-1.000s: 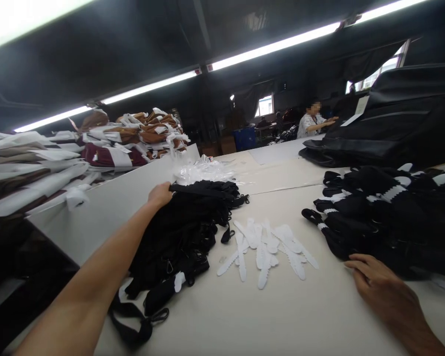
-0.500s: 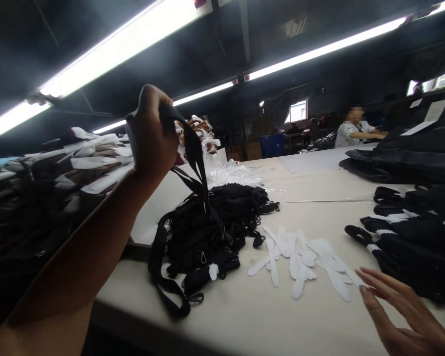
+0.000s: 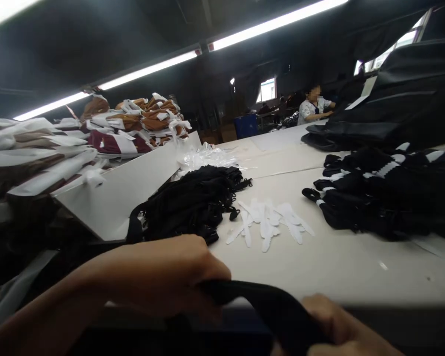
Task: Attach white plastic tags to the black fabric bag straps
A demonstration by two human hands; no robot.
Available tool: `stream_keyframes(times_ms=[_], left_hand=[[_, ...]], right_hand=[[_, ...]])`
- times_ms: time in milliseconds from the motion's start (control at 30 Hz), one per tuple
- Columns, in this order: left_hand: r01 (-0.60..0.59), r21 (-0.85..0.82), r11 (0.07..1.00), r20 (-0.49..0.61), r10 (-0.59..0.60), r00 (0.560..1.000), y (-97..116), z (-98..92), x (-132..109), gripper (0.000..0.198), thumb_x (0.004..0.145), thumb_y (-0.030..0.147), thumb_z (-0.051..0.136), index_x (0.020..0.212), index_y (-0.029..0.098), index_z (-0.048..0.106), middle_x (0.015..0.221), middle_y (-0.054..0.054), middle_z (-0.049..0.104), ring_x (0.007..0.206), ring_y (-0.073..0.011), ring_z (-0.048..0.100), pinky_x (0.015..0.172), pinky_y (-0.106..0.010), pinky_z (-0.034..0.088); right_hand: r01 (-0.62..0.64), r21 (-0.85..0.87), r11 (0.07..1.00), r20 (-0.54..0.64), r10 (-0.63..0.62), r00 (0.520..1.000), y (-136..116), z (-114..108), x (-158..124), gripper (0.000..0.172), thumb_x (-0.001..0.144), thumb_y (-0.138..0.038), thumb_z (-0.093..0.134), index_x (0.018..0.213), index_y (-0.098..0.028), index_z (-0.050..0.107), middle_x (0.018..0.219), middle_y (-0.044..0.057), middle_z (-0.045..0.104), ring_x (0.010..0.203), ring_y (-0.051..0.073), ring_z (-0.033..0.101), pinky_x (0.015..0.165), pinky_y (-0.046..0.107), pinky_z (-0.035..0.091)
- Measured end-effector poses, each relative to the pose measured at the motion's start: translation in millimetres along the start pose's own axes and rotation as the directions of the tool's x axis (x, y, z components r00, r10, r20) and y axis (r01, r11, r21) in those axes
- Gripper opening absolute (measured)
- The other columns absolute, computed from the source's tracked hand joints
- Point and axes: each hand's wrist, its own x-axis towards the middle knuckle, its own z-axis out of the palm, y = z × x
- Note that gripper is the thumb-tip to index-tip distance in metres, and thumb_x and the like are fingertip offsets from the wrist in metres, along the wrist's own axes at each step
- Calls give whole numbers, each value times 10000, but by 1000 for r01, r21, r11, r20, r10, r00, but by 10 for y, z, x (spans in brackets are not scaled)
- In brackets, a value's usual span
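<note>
A black webbing strap (image 3: 269,301) runs between my two hands over the near edge of the table. My left hand (image 3: 181,272) is closed around one part of it, low in front of the pile of black straps (image 3: 193,202). At the lower right, my right hand (image 3: 337,321) grips the same strap, partly cut off by the frame's bottom. Several white strips with scalloped edges (image 3: 267,222) lie loose on the table beyond my hands. The strap's lower portion is hidden or dark below the table edge.
Bundled black straps with white bands (image 3: 363,193) are piled at the right, before large black bags (image 3: 393,104). A white board (image 3: 122,193) borders stacked wrapped fabric pieces (image 3: 141,118) at the left. Clear plastic bags (image 3: 207,157) lie behind. A person (image 3: 313,106) is across the table (image 3: 282,153).
My left hand has come down from high up with the strap. My right hand has left the white strips and taken hold of the strap. The view has turned.
</note>
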Motion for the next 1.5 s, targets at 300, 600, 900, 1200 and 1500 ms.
stream_keyframes(times_ms=[300, 600, 900, 1200, 1500], left_hand=[[-601, -799, 12, -563, 335, 756, -277, 947, 828, 296, 905, 146, 603, 1102, 325, 733, 1040, -14, 758, 893, -191, 710, 787, -295, 576], [-605, -791, -88, -611, 148, 778, -214, 848, 888, 485, 880, 135, 621, 1324, 322, 573, 1049, -34, 729, 920, -220, 711, 891, -390, 599], [-689, -715, -117, -659, -214, 721, -282, 617, 1029, 305, 1006, 236, 405, 1166, 230, 665, 1104, -12, 695, 937, -119, 693, 996, -278, 531], [-741, -653, -159, -688, -286, 667, -626, 637, 1289, 487, 1020, 487, 316, 1043, 219, 721, 904, 7, 724, 805, -88, 680, 977, -212, 511], [-549, -673, -496, -428, -345, 836, -262, 713, 1346, 424, 1042, 383, 313, 1086, 157, 669, 827, -15, 706, 745, -75, 686, 886, -156, 551]], right_hand=[[13, 73, 997, -269, 7, 963, 260, -292, -449, 772, 776, -615, 696, 1395, -195, 503, 990, 103, 673, 964, 257, 629, 871, 411, 497], [-79, -183, 980, -394, 0, 919, 409, -378, -556, 285, 918, -365, 623, 1142, -204, 696, 1120, 75, 658, 1062, 241, 577, 965, 385, 439], [-122, 362, 924, -204, 206, 957, 817, -275, -451, 280, 893, -347, 675, 1094, -153, 700, 896, 19, 657, 872, 146, 583, 814, 262, 435], [-171, 760, 627, -73, 343, 936, 1158, 36, -449, 401, 765, -334, 812, 1118, -178, 704, 857, 29, 698, 745, 115, 637, 746, 229, 471], [-117, 355, 928, -252, 216, 943, 1383, 34, -322, 317, 822, -435, 734, 1014, -183, 748, 942, 38, 698, 887, 188, 615, 856, 325, 470]])
